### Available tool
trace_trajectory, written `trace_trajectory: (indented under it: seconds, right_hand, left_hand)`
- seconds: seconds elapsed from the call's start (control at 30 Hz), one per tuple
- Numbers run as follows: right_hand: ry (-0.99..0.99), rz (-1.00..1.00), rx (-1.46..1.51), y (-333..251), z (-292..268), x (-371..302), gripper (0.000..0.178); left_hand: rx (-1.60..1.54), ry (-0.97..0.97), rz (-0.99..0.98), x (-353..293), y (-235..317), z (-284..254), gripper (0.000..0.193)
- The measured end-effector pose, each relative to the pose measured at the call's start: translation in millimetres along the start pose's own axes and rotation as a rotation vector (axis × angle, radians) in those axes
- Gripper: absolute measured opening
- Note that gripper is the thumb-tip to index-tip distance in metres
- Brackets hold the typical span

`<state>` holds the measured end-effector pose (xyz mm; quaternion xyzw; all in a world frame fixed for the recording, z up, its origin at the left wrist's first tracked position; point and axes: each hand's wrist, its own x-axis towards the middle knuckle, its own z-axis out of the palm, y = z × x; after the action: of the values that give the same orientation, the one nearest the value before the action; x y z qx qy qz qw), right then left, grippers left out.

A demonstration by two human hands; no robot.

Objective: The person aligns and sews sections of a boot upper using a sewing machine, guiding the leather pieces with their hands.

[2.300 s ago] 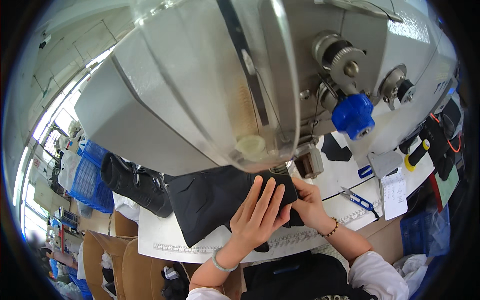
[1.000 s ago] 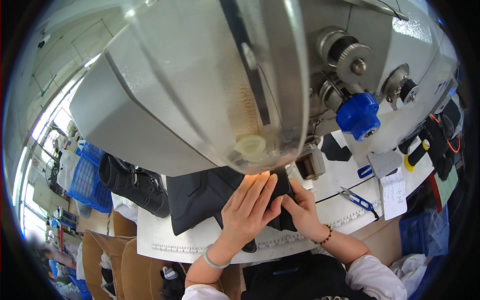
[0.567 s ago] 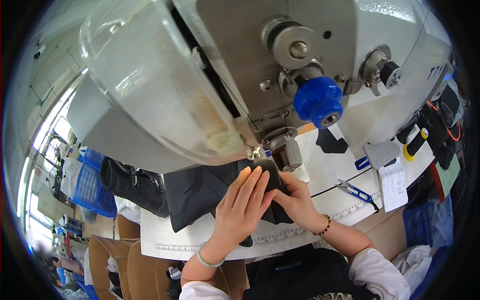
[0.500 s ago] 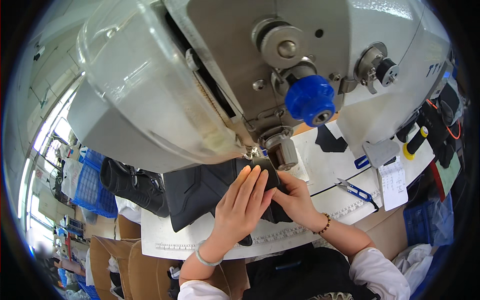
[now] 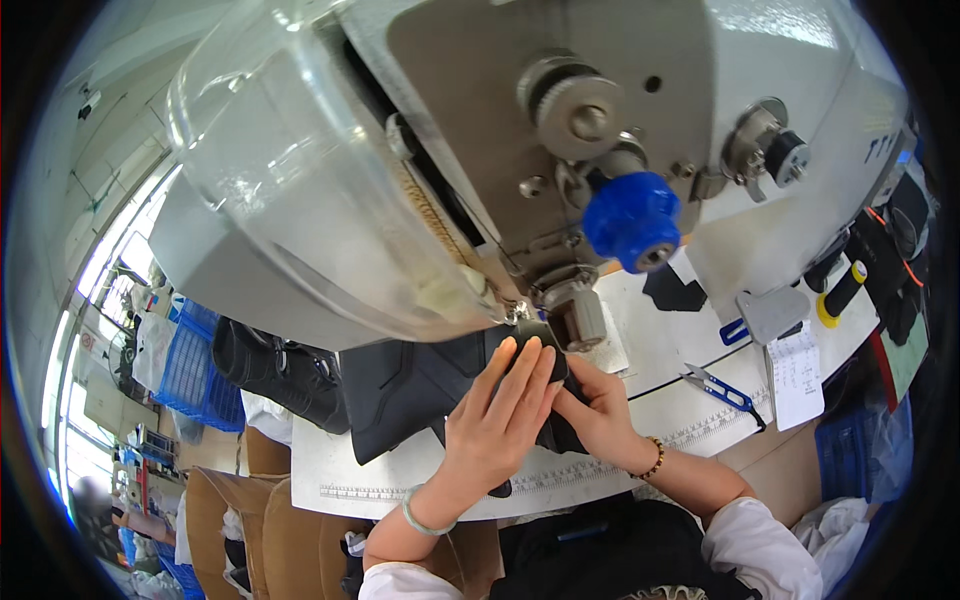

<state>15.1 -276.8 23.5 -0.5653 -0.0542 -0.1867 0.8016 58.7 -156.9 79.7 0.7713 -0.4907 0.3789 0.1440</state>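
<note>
A black leather-like shoe upper piece [image 5: 415, 385] lies under the needle end of a large grey sewing machine [image 5: 600, 130]. My left hand [image 5: 500, 425] rests on it, fingers stretched out flat and pointing at the presser foot [image 5: 517, 312]. Close by on the right, my right hand [image 5: 605, 410] pinches the piece's edge between thumb and fingers; some of those fingers are hidden beneath the material. Both hands are just in front of the needle area, and the fingertips nearly meet at the curved black edge.
Blue thread snips [image 5: 722, 388], a notepad [image 5: 795, 375] and a thread spool [image 5: 842, 293] lie on the white table [image 5: 660, 410] to the right. A black shoe [image 5: 280, 372] and blue basket [image 5: 205, 370] stand left. Cardboard boxes [image 5: 230, 530] are below the table's left edge.
The whole picture has shifted slightly right and down. Both hands keep nearly the same hold on the black piece, which has hardly moved relative to the machine.
</note>
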Motion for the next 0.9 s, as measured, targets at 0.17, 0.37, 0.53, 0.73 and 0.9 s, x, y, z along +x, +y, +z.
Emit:
trace_trajectory:
  seconds: [0.17, 0.37, 0.53, 0.73, 0.9]
  right_hand:
    - [-0.057, 0.004, 0.015, 0, -1, -2, 0.018]
    - [-0.03, 0.03, 0.157, 3, 4, -4, 0.02]
    - [-0.031, 0.008, 0.237, 4, 8, -3, 0.024]
    - [0.05, -0.006, 0.273, 12, 26, -9, 0.022]
    - [0.129, -0.03, 0.322, 16, 38, -10, 0.02]
  left_hand:
    - [0.012, 0.01, -0.021, -2, 2, -1, 0.038]
    - [-0.019, 0.045, -0.018, -3, 0, 3, 0.035]
    - [-0.036, 0.051, -0.016, -2, -3, 3, 0.033]
    - [-0.038, -0.018, 0.055, -13, -19, 2, 0.038]
    - [-0.076, -0.029, 0.076, -10, -23, 0, 0.04]
